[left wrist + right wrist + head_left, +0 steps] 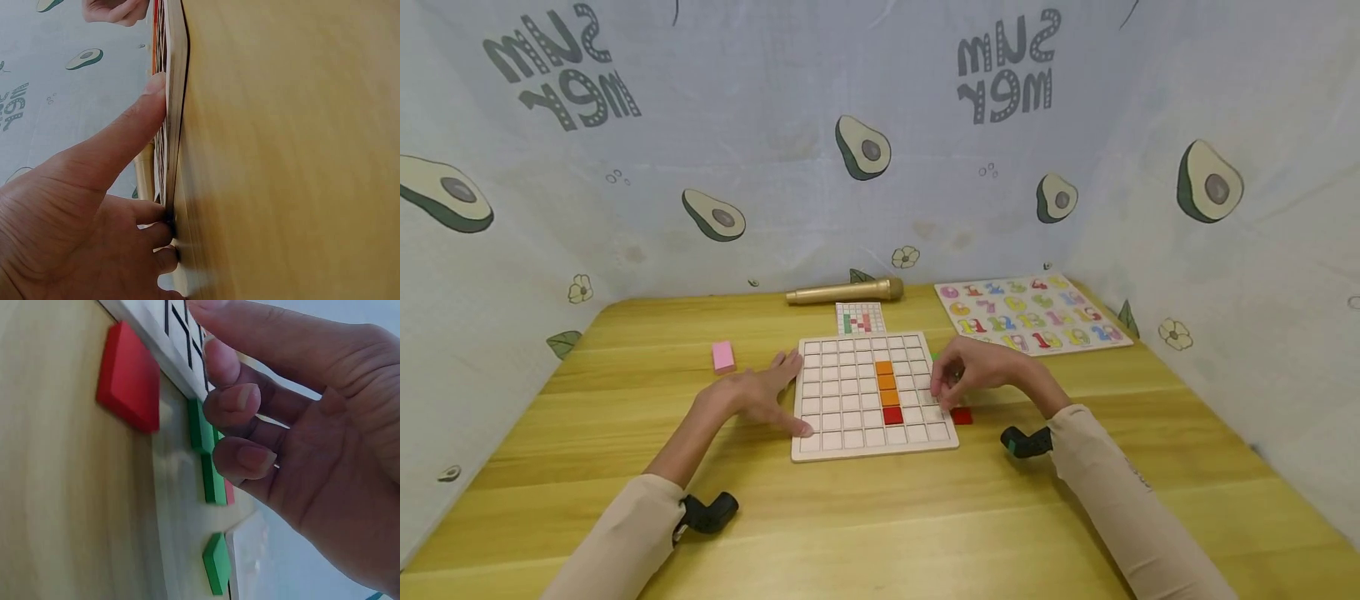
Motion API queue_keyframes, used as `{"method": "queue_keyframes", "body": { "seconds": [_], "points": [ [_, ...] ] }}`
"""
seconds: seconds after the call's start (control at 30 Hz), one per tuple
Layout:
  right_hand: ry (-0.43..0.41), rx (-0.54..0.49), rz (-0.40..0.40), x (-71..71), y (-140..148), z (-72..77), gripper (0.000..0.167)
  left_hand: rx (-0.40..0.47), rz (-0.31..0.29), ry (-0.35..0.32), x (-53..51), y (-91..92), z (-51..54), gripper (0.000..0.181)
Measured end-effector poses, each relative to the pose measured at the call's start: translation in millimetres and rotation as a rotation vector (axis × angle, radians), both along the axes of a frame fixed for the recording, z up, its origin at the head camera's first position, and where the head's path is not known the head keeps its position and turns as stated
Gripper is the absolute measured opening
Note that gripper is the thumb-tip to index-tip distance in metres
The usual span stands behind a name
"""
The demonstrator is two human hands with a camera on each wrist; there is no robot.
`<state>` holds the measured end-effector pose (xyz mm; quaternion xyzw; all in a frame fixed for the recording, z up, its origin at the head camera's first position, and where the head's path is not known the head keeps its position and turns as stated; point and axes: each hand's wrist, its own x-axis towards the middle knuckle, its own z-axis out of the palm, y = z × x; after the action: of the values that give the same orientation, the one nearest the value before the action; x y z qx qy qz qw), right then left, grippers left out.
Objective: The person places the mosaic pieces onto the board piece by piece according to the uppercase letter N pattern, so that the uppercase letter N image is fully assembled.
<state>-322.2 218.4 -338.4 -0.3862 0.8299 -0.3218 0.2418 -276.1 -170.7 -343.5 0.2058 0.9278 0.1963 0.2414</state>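
In the head view a white grid board lies on the table, with several orange tiles in a column and a red tile below them. My left hand spreads along the board's left edge. Its thumb rests on the board near the front corner, and its other fingers touch the table. Over the right edge hovers my right hand, fingers loosely bent, nothing visible between them. Close by on the table are another red tile and several green tiles.
Behind the board lies a small pattern card, with a gold microphone beyond it. A number puzzle board sits at the back right. Left of the board is a pink block. A printed cloth surrounds the wooden table.
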Motion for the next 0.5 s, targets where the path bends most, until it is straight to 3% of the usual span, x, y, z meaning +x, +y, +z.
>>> {"method": "queue_keyframes", "body": {
  "seconds": [0.23, 0.5],
  "points": [
    [-0.115, 0.073, -0.035, -2.6, 13, 3.0, 0.014, -0.009, 0.000, 0.009, 1.4, -1.3, 0.4, 0.129],
    [-0.146, 0.142, -0.068, -2.7, 19, 6.6, 0.022, -0.010, -0.005, 0.015, 0.8, 0.9, -0.6, 0.129]
  ]
}}
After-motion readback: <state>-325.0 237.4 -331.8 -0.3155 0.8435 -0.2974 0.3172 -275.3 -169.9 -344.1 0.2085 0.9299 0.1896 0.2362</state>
